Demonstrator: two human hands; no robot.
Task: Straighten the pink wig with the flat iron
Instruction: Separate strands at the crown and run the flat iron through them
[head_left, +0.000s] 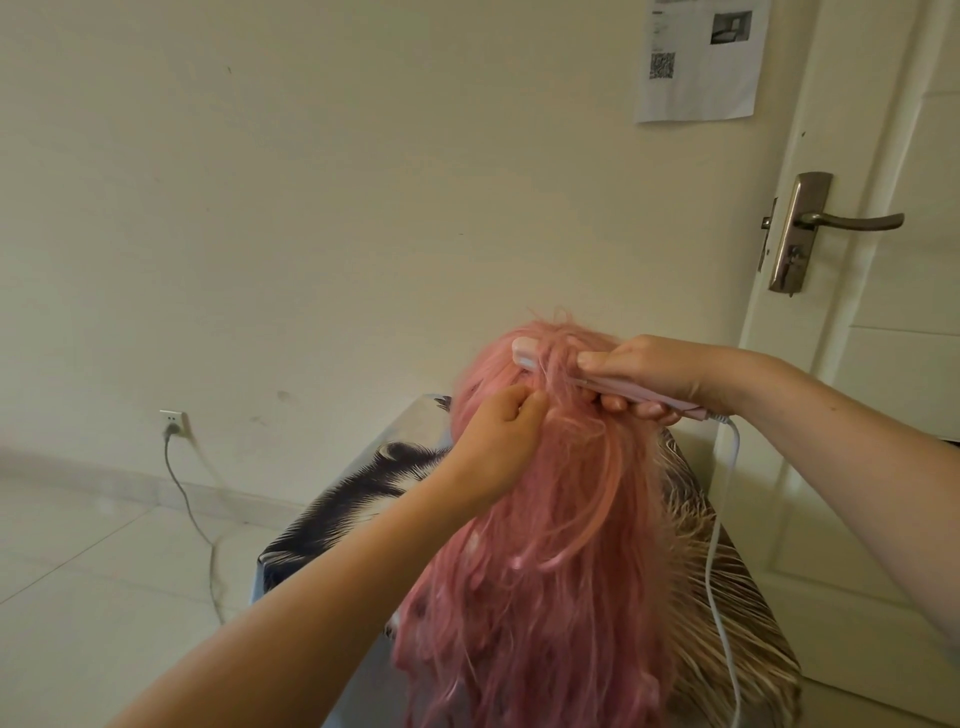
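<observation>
The pink wig (561, 561) hangs long and tangled toward me over a small table, its crown at the far end. My right hand (644, 371) grips a slim pink flat iron (535, 356) that lies across the crown, its plates closed on a lock near the roots. Just left of the iron, my left hand (498, 447) pinches strands of the wig. A white cord (724, 519) runs from the iron's rear end down the right side.
The table wears a dark and tan patterned cover (353, 514). A wall socket (174, 423) with a grey cable sits low on the left wall. A white door with a metal handle (841, 221) stands at right, a paper notice (696, 57) beside it.
</observation>
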